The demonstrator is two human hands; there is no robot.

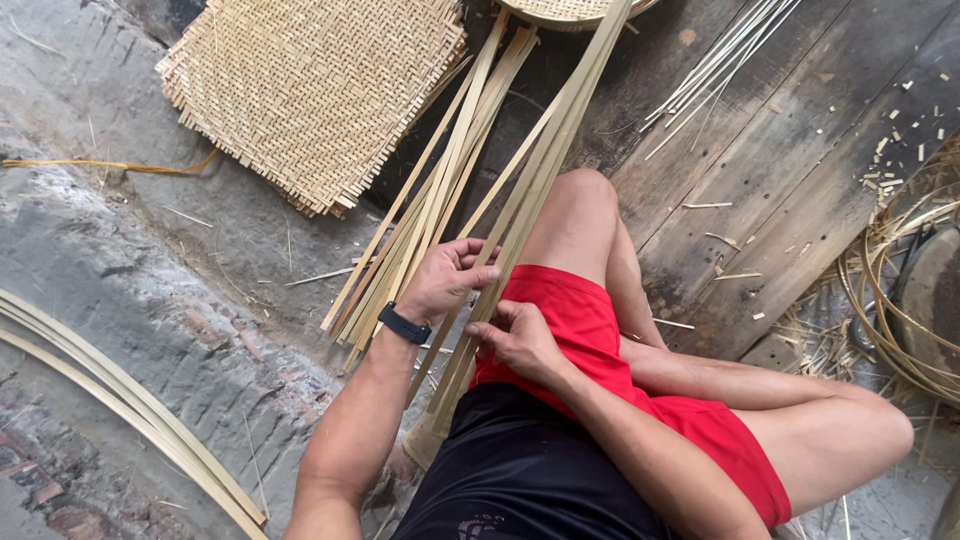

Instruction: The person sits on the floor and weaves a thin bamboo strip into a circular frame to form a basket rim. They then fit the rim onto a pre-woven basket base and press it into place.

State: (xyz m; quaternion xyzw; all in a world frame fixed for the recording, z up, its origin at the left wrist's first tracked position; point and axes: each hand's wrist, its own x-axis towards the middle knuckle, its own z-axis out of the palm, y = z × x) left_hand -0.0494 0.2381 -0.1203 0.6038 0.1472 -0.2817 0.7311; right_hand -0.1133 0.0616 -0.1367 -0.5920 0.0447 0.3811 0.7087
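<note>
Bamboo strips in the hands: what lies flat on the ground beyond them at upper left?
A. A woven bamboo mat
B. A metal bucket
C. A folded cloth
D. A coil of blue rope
A: a woven bamboo mat lies flat beyond the left hand, the right hand and the bamboo strips.

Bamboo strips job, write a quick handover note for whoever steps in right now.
Left hand: fingers pinch the bundle of long bamboo strips at mid-length.
Right hand: fingers grip the same bundle lower down, against the red shorts.
A second bundle lies just to the left, untouched.
Done: a woven mat lies on the ground ahead.
Left: the strips in hand are loose, not woven.
</note>
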